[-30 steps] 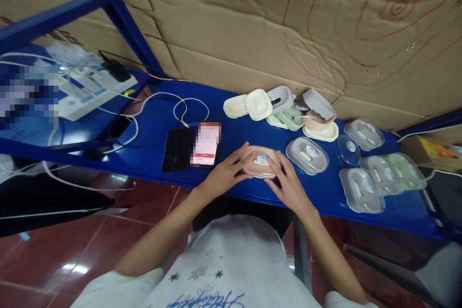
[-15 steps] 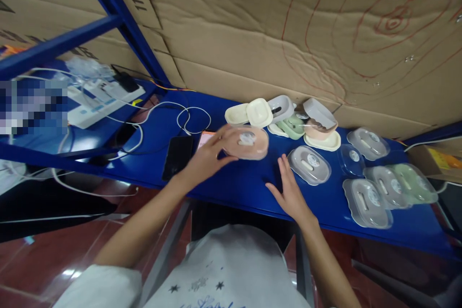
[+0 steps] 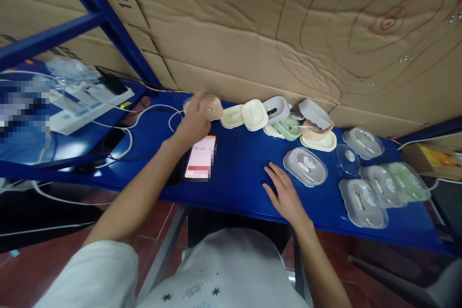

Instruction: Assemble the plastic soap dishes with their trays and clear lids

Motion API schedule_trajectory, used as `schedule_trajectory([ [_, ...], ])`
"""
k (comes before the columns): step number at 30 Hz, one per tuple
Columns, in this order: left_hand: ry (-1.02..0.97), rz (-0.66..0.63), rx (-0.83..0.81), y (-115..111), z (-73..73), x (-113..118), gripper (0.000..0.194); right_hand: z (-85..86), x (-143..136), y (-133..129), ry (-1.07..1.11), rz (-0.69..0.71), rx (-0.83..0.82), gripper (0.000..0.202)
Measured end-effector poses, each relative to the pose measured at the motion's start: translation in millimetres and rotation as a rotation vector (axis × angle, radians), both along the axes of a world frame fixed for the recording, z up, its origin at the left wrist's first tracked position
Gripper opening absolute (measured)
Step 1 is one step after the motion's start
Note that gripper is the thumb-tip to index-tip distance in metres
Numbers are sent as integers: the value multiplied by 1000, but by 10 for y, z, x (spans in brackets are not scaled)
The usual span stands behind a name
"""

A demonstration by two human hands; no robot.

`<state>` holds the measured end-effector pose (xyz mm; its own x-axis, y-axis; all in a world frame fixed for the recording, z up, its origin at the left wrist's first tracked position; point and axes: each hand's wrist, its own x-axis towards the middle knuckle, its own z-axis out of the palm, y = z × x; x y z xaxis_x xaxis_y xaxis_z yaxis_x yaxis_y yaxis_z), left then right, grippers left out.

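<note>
My left hand (image 3: pixel 197 120), smeared by motion, grips a pink soap box (image 3: pixel 213 107) at the back of the blue table (image 3: pixel 234 168). The box lies just left of a cream tray (image 3: pixel 232 116), and the hand hides part of it. My right hand (image 3: pixel 285 195) rests on the tabletop, fingers spread, holding nothing. Right beside its fingertips is a grey soap box (image 3: pixel 306 166) with a clear lid and a round sticker. Below my left wrist lies a lit phone (image 3: pixel 200 156).
Along the back stand a cream lid (image 3: pixel 254 114), a grey tray (image 3: pixel 277 108), a green tray (image 3: pixel 289 127) and a stacked grey part (image 3: pixel 315 114). Several lidded boxes, one green (image 3: pixel 407 180), sit at right. A white power strip (image 3: pixel 90 110) and cables occupy the left. Cardboard (image 3: pixel 224 33) walls the back.
My left hand has carried the pink soap box left and back, from above the table's middle to beside the cream tray. The phone is now uncovered. My right hand has lowered slightly.
</note>
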<state>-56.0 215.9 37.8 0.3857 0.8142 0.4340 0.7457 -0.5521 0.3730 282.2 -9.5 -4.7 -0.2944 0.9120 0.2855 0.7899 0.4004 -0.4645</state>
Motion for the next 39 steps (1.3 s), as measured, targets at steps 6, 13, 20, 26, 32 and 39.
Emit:
schedule_trajectory([
  [6, 350, -208, 48, -156, 145, 1064, 46, 10, 145, -14, 31, -109, 124, 47],
  [13, 302, -314, 223, -888, 239, 1215, 31, 244, 452, 237, 24, -90, 118, 52],
  [20, 299, -318, 103, -1976, -97, 1256, 29, 641, 244, 1473, -335, -65, 287, 56],
  [26, 202, -261, 11, -1973, -246, 1066, 45, 859, 89, 1600, -460, 7, 285, 38],
  [32, 30, -110, 11, -1817, -247, 709, 66, 631, -150, 508, -201, 64, 216, 31],
  [39, 194, -268, 101, -1602, -226, 684, 33, 290, -351, 39, -214, 99, 81, 49],
])
